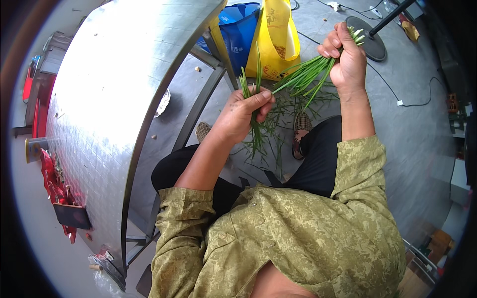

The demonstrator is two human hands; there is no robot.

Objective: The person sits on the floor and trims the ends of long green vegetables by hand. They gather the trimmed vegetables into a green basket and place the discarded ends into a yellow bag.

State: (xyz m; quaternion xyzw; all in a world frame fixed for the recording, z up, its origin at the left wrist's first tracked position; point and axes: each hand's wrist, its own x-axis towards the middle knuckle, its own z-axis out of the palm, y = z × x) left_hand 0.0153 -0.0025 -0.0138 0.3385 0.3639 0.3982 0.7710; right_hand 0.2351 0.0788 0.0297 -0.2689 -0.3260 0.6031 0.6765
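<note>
My right hand [344, 54] is raised at the upper right, closed around a bundle of long green stalks, likely garlic chives [311, 74], with their white ends sticking out above the fist. The leaves hang down and left towards my left hand [251, 106]. That hand pinches a leaf tip between thumb and finger and also holds a smaller bunch of green leaves [256, 138], which pokes out above and below it. Loose green leaf pieces [277, 128] lie scattered on the floor between my feet, below both hands.
A metal-topped table [108, 85] stands at the left, its metal leg frame [199, 108] beside my knee. Beyond my hands are a blue bag [238, 41] and a yellow bag [261, 48]. A round stand base [376, 50] and a thin cable [385, 80] are on the floor at right.
</note>
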